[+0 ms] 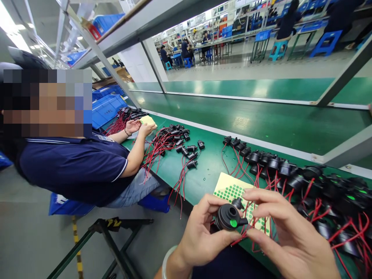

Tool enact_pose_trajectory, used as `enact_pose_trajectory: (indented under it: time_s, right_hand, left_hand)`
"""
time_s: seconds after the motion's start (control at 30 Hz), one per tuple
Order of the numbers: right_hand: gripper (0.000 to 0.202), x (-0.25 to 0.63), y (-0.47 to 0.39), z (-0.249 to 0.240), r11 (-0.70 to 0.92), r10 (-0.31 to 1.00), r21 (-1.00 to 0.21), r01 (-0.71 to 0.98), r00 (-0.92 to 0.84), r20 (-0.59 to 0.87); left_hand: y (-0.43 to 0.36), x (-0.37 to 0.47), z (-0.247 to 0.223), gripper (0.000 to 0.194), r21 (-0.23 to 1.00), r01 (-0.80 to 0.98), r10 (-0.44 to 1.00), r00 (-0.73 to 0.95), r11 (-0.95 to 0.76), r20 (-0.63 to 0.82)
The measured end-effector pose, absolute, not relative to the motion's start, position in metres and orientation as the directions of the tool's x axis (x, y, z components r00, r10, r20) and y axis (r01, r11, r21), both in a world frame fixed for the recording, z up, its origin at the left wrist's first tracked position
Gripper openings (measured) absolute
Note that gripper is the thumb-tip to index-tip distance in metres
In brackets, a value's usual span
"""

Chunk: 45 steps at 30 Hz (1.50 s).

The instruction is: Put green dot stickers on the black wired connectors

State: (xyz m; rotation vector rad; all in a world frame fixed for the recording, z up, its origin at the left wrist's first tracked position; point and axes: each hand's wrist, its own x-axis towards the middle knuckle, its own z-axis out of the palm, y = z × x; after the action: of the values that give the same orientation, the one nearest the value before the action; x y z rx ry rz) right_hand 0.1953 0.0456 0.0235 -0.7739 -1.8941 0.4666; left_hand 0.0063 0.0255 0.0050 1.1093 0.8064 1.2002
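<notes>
My left hand [200,228] grips a small black pump [223,219] with a round opening in its top and short side spouts. A green dot sticker [233,223] is on the pump's face. My right hand [290,232] is just to the right of the pump, its thumb and fingers apart, with nothing visible between them. Behind both hands lies a pale yellow sheet of green dot stickers [225,181], partly covered. Red wires pass over the sheet below my right fingers.
Rows of black pumps with red wires [273,162] line the bench's right side. Another pile [174,135] lies by a co-worker at left, whose hands [142,127] hold a yellow sheet. Blue bins [109,110] stand behind. A metal frame post [343,62] rises at right.
</notes>
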Motion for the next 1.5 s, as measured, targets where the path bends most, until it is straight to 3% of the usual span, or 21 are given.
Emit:
enact_pose_trajectory:
  time_s: [0.1, 0.23, 0.47, 0.77, 1.07, 1.27, 1.5]
  right_hand:
    - [0.017, 0.184, 0.045, 0.022, 0.627, 0.775, -0.745, 0.227, -0.277, 0.568]
    - [0.013, 0.171, 0.044, 0.019, 0.580, 0.799, -0.801, 0.151, -0.295, 0.523]
    - [0.019, 0.176, 0.045, 0.015, 0.546, 0.807, -0.826, 0.143, -0.354, 0.472]
    - [0.027, 0.185, 0.043, 0.024, 0.749, 0.643, -0.621, 0.229, -0.477, 0.600]
    - [0.013, 0.178, 0.042, 0.017, 0.734, 0.665, -0.655, 0.179, -0.384, 0.640]
    - [0.019, 0.186, 0.038, 0.013, 0.702, 0.705, -0.672, 0.236, -0.368, 0.607]
    - [0.023, 0.188, 0.034, 0.020, 0.784, 0.620, -0.552, 0.284, -0.399, 0.676]
  left_hand:
    - [0.023, 0.008, 0.003, 0.038, 0.970, -0.239, 0.977, 0.193, -0.039, 0.087]
    - [0.021, 0.008, -0.001, 0.035, 0.972, -0.225, 0.976, 0.185, -0.069, 0.113]
    - [0.025, 0.009, 0.004, 0.038, 0.903, -0.429, 0.969, 0.227, 0.013, 0.093]
    - [0.025, 0.007, 0.002, 0.043, 0.897, -0.442, 0.967, 0.238, 0.023, 0.093]
    - [0.022, 0.009, 0.002, 0.044, 0.874, -0.486, 0.968, 0.228, 0.019, 0.106]
    - [0.025, 0.008, 0.002, 0.042, 0.900, -0.436, 0.974, 0.191, -0.027, 0.121]
    - [0.020, 0.009, 0.003, 0.045, 0.939, -0.344, 0.976, 0.195, -0.024, 0.096]
